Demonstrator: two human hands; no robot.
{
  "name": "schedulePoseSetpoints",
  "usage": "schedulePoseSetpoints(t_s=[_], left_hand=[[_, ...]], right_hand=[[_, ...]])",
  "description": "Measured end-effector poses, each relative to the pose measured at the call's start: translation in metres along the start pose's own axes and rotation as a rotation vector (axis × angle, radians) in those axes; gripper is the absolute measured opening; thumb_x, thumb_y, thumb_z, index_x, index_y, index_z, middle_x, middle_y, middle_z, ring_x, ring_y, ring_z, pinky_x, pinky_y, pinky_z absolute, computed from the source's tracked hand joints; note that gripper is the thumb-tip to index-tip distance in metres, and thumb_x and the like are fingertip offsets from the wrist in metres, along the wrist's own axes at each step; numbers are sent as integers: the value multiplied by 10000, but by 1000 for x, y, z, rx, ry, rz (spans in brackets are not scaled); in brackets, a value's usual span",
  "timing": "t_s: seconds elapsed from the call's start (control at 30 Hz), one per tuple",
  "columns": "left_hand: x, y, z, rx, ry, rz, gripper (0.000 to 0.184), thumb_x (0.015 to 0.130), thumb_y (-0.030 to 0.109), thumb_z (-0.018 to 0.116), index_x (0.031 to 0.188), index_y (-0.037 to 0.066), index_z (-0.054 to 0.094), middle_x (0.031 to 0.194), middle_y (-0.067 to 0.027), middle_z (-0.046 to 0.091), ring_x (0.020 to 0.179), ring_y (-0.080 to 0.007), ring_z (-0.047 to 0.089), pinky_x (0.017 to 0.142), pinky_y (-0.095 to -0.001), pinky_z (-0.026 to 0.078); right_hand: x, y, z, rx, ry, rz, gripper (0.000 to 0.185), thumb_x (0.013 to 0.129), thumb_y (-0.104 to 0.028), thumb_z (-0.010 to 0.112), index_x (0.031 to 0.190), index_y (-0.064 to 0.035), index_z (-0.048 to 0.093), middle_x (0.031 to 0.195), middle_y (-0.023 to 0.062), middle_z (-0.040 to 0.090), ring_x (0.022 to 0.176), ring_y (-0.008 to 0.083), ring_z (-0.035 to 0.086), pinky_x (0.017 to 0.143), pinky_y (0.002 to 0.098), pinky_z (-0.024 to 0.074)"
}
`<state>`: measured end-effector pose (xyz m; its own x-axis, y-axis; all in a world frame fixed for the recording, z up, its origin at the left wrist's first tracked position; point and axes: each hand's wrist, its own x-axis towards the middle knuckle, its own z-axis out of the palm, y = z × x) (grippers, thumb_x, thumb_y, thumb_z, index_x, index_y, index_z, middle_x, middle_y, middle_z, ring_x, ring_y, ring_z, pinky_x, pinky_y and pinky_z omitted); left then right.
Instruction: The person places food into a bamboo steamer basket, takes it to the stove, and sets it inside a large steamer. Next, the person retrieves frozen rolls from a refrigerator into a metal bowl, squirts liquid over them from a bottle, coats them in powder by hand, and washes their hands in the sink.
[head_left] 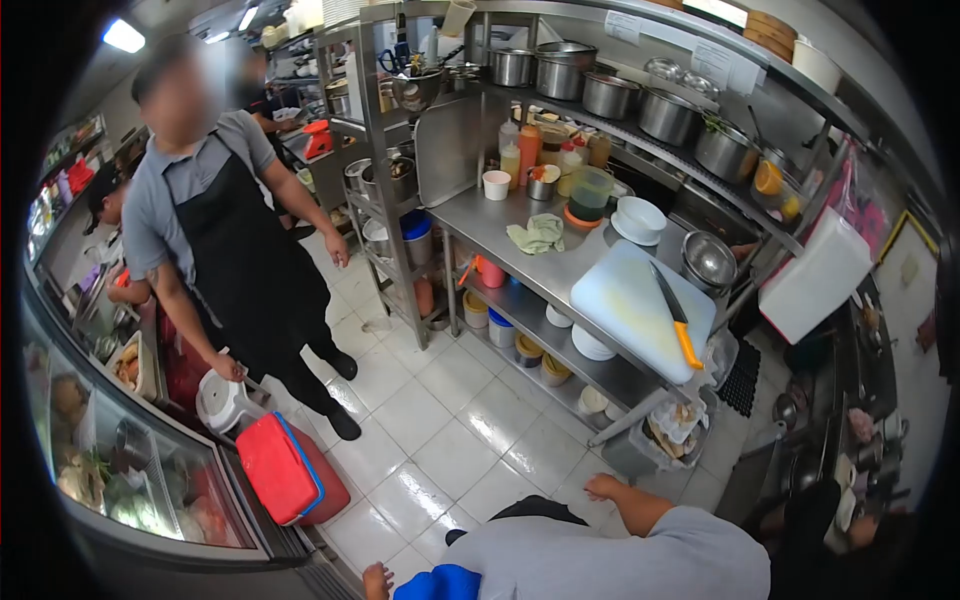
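My right hand hangs low over the tiled floor, below the steel worktable, its fingers loosely apart with nothing seen in them. At the bottom edge my left hand shows only in part, its fingers slightly bent and holding nothing visible. Beside it is a blue cloth-like item, against my grey shirt. The nearest worktable bears a white cutting board with an orange-handled knife on it. A green cloth lies farther back, near sauce bottles and a white bowl.
A person in a black apron stands at left, one hand on a white stool. A red cooler sits on the floor beside a glass display case. Pots line the upper shelf. A bin stands under the table's corner.
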<state>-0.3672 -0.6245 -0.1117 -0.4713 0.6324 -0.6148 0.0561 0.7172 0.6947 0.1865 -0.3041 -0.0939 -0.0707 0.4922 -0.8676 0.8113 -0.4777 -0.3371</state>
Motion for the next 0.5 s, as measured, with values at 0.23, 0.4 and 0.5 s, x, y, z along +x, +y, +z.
schedulePoseSetpoints(t_s=[0.23, 0.4, 0.5], left_hand=[[47, 46, -27, -154, -46, -108, 269, 811, 258, 477, 1007, 75, 490, 925, -91, 562, 742, -223, 599, 549, -359, 417], [72, 23, -17, 195, -294, 163, 294, 820, 262, 474, 1042, 69, 491, 971, -97, 577, 782, -229, 615, 564, -360, 434], [86, -3, 7, -19, -321, -281, 300, 825, 266, 488, 1051, 69, 492, 953, -97, 582, 773, -233, 617, 574, -367, 443]], right_hand=[[-38, -57, 74, 186, 75, -329, 264, 791, -306, 573, 893, -64, 595, 752, 38, 601, 640, 142, 610, 530, 280, 475], [-74, -42, 81, 190, 223, -216, 261, 799, -305, 557, 903, -69, 596, 773, 43, 613, 640, 139, 610, 534, 278, 475], [-99, 1, 90, 235, 280, -133, 249, 798, -294, 554, 900, -71, 595, 759, 47, 616, 633, 144, 608, 535, 278, 476]])
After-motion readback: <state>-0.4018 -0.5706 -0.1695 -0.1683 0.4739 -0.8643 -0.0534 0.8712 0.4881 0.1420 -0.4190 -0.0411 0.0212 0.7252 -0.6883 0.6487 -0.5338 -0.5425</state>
